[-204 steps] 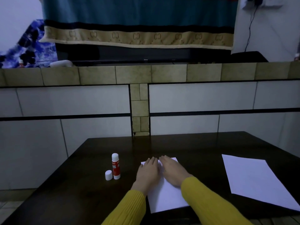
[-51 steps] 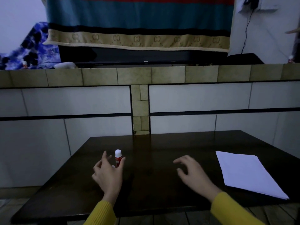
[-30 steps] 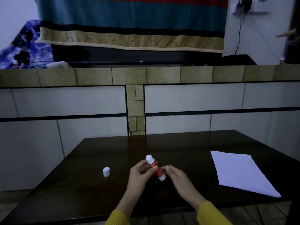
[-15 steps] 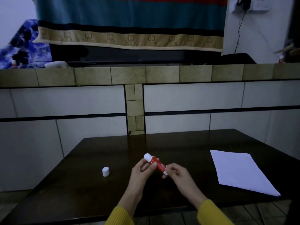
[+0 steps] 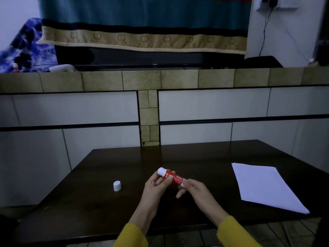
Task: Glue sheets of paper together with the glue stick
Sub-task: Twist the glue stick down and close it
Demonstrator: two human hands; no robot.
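Both hands hold a red and white glue stick (image 5: 173, 177) tilted above the dark wooden table (image 5: 99, 207). My left hand (image 5: 156, 187) grips its upper half, with the white tip pointing up and left. My right hand (image 5: 194, 190) pinches its lower end with the fingertips. The stick's white cap (image 5: 117, 185) stands alone on the table, to the left of my hands. A stack of white paper sheets (image 5: 265, 186) lies flat at the right side of the table.
A tiled wall with a ledge (image 5: 160, 79) rises right behind the table's far edge. A patterned cloth (image 5: 142, 40) hangs above it over a dark screen. A tiled floor shows below the table's near edge.
Earlier both hands pressed a sheet at the table's middle; that sheet is gone from there. My left hand lifted the glue stick, the right took its base, and it has tilted flatter.
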